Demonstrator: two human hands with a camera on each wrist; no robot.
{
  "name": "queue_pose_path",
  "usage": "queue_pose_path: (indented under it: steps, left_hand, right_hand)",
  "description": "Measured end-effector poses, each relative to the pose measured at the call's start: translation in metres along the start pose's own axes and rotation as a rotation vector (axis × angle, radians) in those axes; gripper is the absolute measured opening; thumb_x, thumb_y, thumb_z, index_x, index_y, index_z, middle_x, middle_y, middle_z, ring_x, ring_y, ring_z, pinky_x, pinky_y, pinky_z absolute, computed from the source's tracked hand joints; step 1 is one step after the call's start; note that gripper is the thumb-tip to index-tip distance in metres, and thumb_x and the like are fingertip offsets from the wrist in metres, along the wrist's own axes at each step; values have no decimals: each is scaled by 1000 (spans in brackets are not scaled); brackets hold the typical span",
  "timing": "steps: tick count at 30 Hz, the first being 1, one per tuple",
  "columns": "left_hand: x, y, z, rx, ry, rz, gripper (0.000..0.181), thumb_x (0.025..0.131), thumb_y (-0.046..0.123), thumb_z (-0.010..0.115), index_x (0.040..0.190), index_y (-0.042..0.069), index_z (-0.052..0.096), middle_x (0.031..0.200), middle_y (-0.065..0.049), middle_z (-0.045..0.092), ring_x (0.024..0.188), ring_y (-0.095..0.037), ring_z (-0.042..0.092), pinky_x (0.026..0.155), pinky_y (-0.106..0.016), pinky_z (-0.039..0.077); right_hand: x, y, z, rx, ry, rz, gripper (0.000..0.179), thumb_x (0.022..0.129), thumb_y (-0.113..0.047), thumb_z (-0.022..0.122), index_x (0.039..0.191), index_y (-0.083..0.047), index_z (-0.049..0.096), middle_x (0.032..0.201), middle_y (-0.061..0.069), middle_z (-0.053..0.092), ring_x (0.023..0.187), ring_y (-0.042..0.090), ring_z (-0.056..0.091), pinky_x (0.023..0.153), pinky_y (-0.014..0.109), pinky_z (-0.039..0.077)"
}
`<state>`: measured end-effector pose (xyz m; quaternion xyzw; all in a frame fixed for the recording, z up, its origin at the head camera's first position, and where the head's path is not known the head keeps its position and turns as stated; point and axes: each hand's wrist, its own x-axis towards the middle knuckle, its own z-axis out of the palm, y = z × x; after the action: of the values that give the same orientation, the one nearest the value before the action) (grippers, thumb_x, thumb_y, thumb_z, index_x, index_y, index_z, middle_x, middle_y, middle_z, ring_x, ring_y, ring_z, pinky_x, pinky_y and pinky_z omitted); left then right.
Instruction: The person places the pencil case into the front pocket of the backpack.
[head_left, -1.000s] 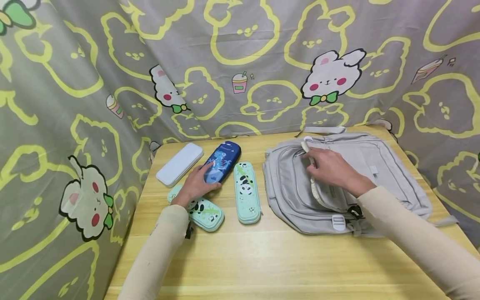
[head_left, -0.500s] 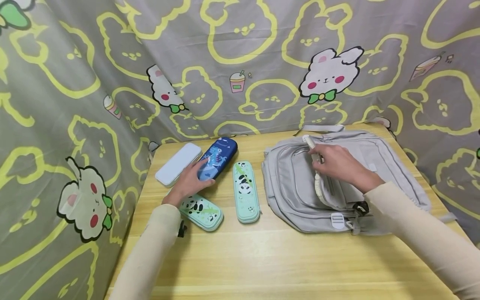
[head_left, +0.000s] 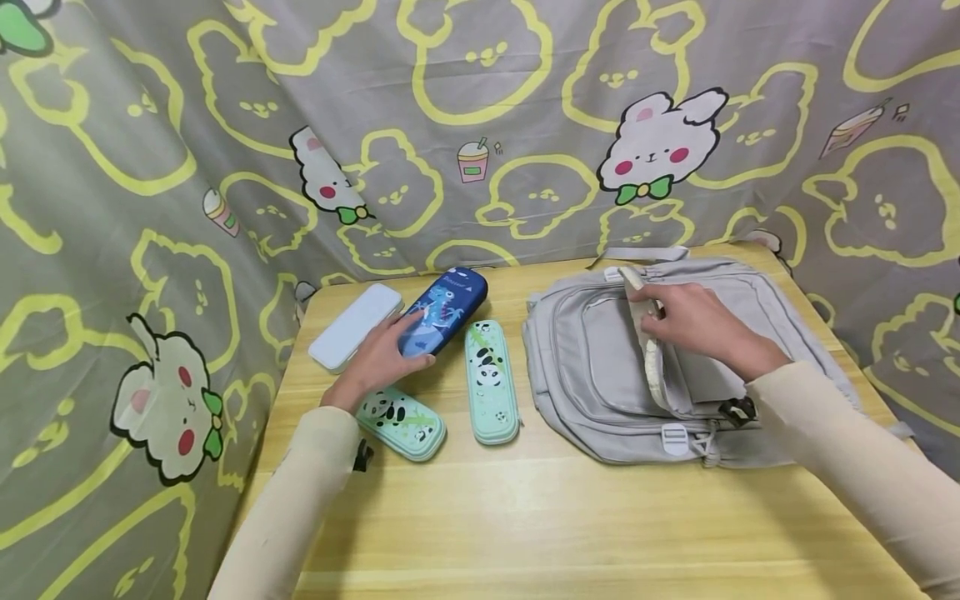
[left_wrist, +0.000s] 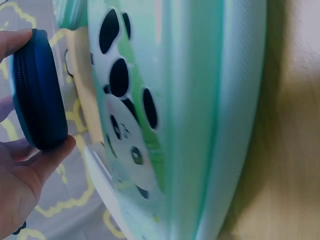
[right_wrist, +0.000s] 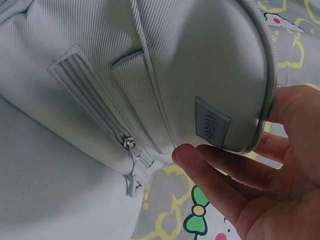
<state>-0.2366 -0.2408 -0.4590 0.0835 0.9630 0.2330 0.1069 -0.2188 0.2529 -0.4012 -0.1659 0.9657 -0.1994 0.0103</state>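
In the head view, my left hand [head_left: 378, 354] is on a dark blue pencil case [head_left: 448, 307] with a dinosaur print. The left wrist view shows thumb and fingers on opposite edges of that blue case [left_wrist: 42, 92], which stands edge-on with its zip visible. My right hand [head_left: 697, 321] pinches the rim of the front flap [head_left: 654, 371] on a grey backpack [head_left: 577, 400] lying on the table. Seen from the right wrist, the flap [right_wrist: 215, 65] bears a small label and is folded away from the pocket, exposing a short inner zip [right_wrist: 97, 102].
A mint panda pencil case [head_left: 491, 383] lies between the left hand and the backpack. Another mint panda case [head_left: 405, 425] is partly under the left wrist. A pale white-blue case [head_left: 356, 325] sits at the table's [head_left: 525, 533] back left. A patterned curtain [head_left: 525, 125] hangs behind.
My right hand has drawn the backpack flap to the right, opening the front pocket wider. The blue pencil case has shifted slightly away and to the right with my left hand.
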Motion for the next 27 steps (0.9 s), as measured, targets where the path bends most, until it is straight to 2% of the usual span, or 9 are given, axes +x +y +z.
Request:
queue_pose_path:
  steps: [6, 10, 20, 27]
  left_hand:
    - [0, 12, -2, 10, -20, 13, 93, 93, 55, 80, 172, 35, 35, 178, -21, 25, 160, -48, 32, 124, -72, 36]
    - [1, 18, 0, 37, -25, 42, 93, 93, 55, 80, 172, 34, 35, 177, -23, 29, 158, -49, 35, 124, -72, 35]
    - [-2, 36, 3, 49, -42, 126, 92, 91, 55, 79, 171, 34, 38, 175, -23, 33, 156, -51, 38, 122, -71, 38]
    - [-4, 48, 3, 39, -56, 143, 93, 90, 55, 80, 171, 36, 37, 177, -20, 31, 159, -48, 36, 122, -71, 38]
  right_hand:
    - [-3, 5, -3, 6, 6, 3, 42, 95, -12, 63, 135, -6, 75, 111, 17, 75, 61, 17, 47, 58, 35, 38]
    - [-5, 6, -4, 10, 15, 1, 43, 94, -10, 63, 134, -5, 76, 113, 18, 74, 58, 16, 44, 57, 35, 37]
    - [-8, 9, -5, 49, 4, 23, 44, 95, -8, 62, 138, -3, 73, 126, 24, 72, 54, 16, 42, 58, 35, 38]
    - [-7, 11, -9, 69, 15, 5, 41, 96, -6, 62, 134, -4, 76, 132, 25, 72, 55, 15, 46, 58, 34, 39]
